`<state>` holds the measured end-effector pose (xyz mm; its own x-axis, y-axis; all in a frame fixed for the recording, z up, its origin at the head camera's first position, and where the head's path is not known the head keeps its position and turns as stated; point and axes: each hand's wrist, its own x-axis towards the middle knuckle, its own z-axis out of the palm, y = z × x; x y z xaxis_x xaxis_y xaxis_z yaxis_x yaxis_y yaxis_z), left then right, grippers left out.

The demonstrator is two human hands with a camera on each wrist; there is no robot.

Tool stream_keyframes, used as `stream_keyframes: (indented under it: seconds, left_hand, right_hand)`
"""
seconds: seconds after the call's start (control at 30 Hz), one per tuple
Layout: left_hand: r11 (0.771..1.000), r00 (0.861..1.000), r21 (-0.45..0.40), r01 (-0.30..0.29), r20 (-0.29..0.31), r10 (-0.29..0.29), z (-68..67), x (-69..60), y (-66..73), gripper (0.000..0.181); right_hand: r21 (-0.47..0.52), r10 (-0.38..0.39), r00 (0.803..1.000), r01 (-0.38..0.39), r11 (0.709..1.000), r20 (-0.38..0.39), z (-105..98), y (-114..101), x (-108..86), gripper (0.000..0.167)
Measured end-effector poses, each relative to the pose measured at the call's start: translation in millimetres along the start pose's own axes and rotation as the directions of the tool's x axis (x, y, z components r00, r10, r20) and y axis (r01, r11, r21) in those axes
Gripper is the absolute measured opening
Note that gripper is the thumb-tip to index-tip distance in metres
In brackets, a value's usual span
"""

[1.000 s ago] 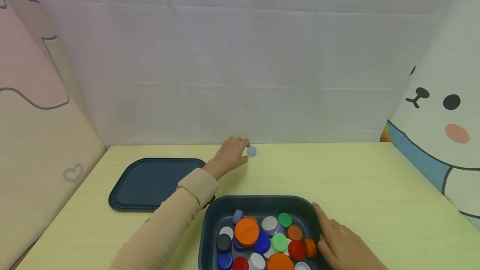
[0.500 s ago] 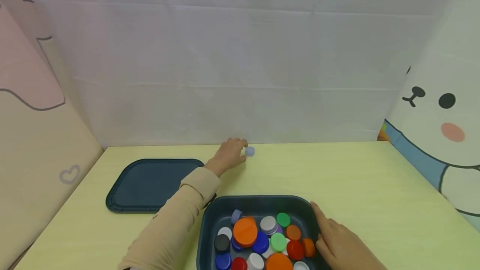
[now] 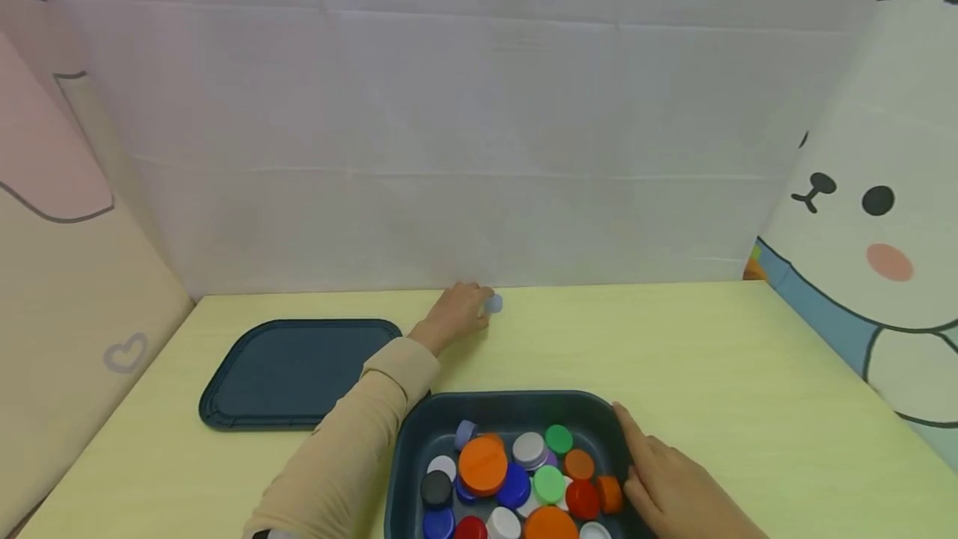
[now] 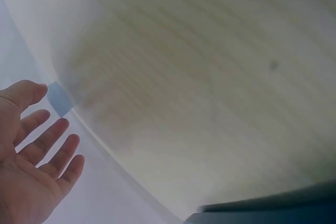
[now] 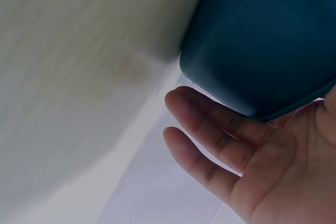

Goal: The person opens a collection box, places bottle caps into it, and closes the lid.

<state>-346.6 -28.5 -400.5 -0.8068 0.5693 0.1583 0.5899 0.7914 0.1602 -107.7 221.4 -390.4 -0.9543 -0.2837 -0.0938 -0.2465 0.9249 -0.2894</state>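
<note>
Near the back edge of the table, my left hand reaches around a small light-blue bottle cap, thumb on one side and forefinger on the other. In the left wrist view, this cap lies right at the thumb tip, and the other fingers are spread and loosely bent. A deep dark plastic box stands at the front, with several bottle caps in orange, blue, white, green, red and black inside. My right hand holds its right wall near the far corner; in the right wrist view, some fingers extend outside the box.
A flat dark tray or lid lies on the pale yellow table, left of the left forearm. White cloth rises behind the table edge. Printed panels with cartoon figures stand at the left and right.
The left thumb and forefinger have come closer around the light-blue cap. The whole head view has shifted slightly; the right hand stays at the box.
</note>
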Motion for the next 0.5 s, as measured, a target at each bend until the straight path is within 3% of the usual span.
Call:
stream_keyframes:
  seconds: [0.2, 0.5]
  left_hand:
    - [1.000, 1.000, 0.003, -0.009, -0.021, 0.009, 0.4, -0.4, 1.7, 0.041]
    - [0.999, 1.000, 0.050, -0.015, 0.028, 0.013, 4.3, 0.4, 1.2, 0.036]
  right_hand:
    - [0.009, 0.010, 1.000, -0.010, 1.000, 0.023, -1.5, -1.3, 1.2, 0.065]
    - [0.015, 0.004, 0.999, -0.004, 1.000, 0.040, -1.4, 0.7, 1.7, 0.066]
